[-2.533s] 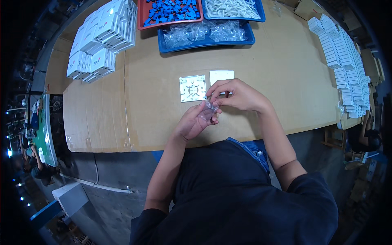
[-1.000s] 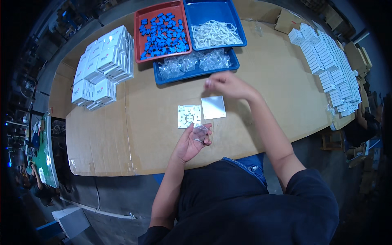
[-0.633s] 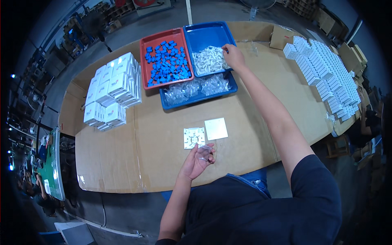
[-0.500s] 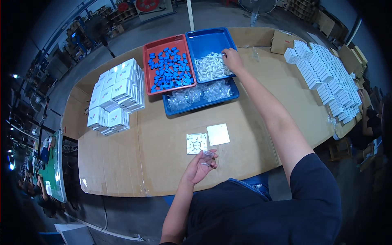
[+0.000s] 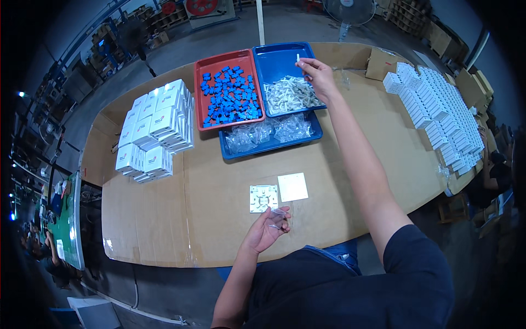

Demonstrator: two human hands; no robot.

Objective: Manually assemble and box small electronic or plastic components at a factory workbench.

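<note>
My left hand (image 5: 263, 234), palm up near the table's front edge, pinches a small clear plastic bag (image 5: 278, 218). Just beyond it lies a square white frame plate (image 5: 263, 198) with cut-outs, and beside that a plain white square plate (image 5: 293, 187). Over the blue tray (image 5: 280, 53), my right hand (image 5: 319, 78) is raised, with a small white stick-like piece (image 5: 298, 58) pinched upright between its fingertips. A heap of similar small white pieces (image 5: 289, 92) lies in the tray below.
A red tray (image 5: 204, 116) holds blue connector-like pieces. Under both trays, another blue tray (image 5: 246, 154) holds clear bags. Stacked white boxes (image 5: 153, 129) stand at left. Rows of white boxes (image 5: 438, 112) fill the right side. Cardboard walls (image 5: 350, 54) edge the table.
My right hand has lifted off the heap of white pieces and now shows one in its fingertips. My left hand still holds the clear bag near the plates.
</note>
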